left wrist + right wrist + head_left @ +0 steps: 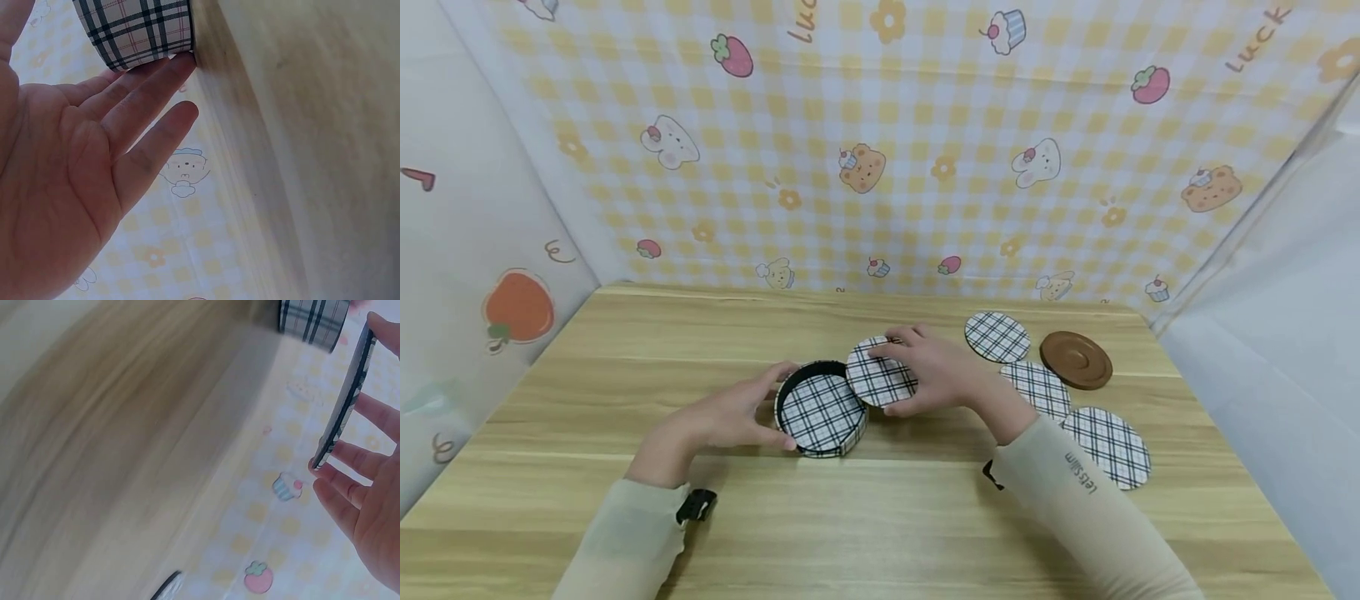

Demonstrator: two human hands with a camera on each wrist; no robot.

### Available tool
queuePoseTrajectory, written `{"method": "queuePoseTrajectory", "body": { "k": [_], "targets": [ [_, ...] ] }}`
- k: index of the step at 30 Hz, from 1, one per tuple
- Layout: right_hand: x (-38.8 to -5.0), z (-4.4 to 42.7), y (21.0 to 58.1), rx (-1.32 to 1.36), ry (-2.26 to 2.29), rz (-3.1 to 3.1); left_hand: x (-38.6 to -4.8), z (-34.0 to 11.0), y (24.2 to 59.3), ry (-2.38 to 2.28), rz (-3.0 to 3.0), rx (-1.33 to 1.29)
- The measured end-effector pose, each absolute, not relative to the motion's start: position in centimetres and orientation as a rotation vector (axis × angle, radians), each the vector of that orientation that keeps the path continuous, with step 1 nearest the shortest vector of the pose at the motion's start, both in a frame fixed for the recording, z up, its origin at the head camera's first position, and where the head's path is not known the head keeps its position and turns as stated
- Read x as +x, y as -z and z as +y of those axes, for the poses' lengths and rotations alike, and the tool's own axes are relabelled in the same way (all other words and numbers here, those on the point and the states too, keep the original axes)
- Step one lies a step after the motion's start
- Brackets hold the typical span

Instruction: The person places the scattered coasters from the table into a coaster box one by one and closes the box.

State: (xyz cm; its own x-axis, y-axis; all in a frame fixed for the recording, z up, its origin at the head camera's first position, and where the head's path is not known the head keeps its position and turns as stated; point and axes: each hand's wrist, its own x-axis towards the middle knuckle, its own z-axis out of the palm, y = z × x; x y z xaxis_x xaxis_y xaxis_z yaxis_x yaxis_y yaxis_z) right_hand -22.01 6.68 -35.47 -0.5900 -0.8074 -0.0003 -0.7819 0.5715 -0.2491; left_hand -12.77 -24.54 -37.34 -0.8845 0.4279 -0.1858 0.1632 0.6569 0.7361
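A round plaid box (853, 442) with a black inner wall stands on the table, a plaid disc lying inside it. My left hand (733, 414) holds the box from the left, thumb at the front and fingers round the back; its palm and fingers against the plaid side (140, 28) show in the left wrist view. In my right hand (936, 372) a round plaid coaster (876, 379) is pinched by its edges, above the box's right rim. The right wrist view shows this coaster (344, 400) edge-on, tilted, between thumb and fingers.
Right of my right hand lie more plaid coasters: one at the back (997, 336), one in the middle (1036, 387) and one nearer (1108, 446), partly behind the sleeve. Beside them is a brown round wooden disc (1077, 360). A patterned cloth (865, 225) hangs behind the table.
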Motion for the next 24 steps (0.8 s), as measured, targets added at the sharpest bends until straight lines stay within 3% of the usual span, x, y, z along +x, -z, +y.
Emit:
{"method": "queuePoseTrajectory", "body": {
  "k": [24],
  "targets": [
    [-19.1,0.6,35.3,-1.531,0.310,2.619,-12.7,-24.6,37.2,-1.090,2.522,0.485]
  ]
}}
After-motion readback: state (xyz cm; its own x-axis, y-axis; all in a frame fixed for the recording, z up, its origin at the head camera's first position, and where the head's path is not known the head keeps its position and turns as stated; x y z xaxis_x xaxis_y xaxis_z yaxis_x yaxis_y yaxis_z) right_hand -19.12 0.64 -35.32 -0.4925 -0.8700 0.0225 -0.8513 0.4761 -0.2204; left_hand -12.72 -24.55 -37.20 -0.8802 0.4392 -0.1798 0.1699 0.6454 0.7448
